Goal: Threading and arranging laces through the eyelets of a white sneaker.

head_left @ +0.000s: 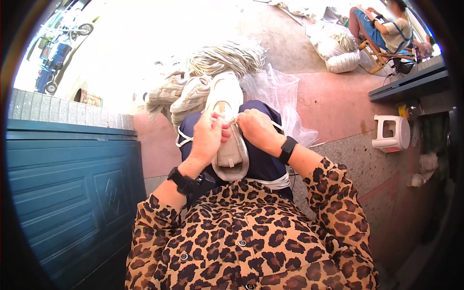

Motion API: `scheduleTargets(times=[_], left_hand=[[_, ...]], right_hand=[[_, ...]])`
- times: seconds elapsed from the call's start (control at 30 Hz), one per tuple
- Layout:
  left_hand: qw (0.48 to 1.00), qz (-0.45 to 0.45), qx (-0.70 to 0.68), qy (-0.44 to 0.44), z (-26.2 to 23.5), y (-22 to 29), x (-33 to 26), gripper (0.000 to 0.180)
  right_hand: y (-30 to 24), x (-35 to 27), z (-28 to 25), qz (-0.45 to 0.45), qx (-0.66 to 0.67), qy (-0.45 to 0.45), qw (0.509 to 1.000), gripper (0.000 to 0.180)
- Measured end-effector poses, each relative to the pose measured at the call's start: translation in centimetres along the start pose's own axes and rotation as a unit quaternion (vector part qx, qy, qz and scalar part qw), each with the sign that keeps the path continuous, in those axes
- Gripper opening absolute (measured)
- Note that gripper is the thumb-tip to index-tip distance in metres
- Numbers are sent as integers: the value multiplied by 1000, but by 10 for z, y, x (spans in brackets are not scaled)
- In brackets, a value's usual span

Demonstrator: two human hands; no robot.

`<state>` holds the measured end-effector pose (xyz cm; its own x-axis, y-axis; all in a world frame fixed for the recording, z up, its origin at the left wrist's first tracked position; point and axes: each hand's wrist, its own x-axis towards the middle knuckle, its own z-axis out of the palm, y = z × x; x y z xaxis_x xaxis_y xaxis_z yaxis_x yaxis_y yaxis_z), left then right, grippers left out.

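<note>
A pale beige-and-white shoe rests lengthwise on my lap between my thighs, its toe away from me and its heel near my shirt. Over the shoe's opening, on its left side, my left hand is closed in a pinch on a white shoelace. My right hand is closed at the opening's right edge, its fingers curled on the lace; most of the strand is hidden by my fingers. Just beyond my knees lie several similar shoes and a thick bundle of long off-white laces.
Clear plastic sheeting lies right of the laces. A blue panelled cabinet stands at my left, a white plastic stool at right. Farther off, another person sits on a chair near a white bundle.
</note>
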<state>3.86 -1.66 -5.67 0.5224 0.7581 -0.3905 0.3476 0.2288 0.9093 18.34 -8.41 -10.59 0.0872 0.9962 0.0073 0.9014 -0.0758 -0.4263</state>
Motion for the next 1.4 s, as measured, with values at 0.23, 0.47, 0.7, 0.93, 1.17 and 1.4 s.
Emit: scheduleTargets(times=[0.23,0.47,0.7,0.93,1.17,1.4], left_hand=[[942,184,278,27,-22,-8,12,28],[839,190,510,24,11,-9,10,25],[706,304,637,55,22,-17,10,17],[733,264,622,-81,-3,6,-21,14],[958,49,224,-173,-70,11,-33,22],[992,8,43,-119,-64,-21,-10,23]], right_hand=[[-11,-11,1,-94,-3,63,994,18],[14,-3,16,-113,122,39,985,10],[11,-6,9,-130,216,99,963,6],[-6,-19,-8,-104,150,15,983,19],[-73,-53,-30,-228,311,-51,921,15],[-36,-24,-39,-3,276,-12,961,19]])
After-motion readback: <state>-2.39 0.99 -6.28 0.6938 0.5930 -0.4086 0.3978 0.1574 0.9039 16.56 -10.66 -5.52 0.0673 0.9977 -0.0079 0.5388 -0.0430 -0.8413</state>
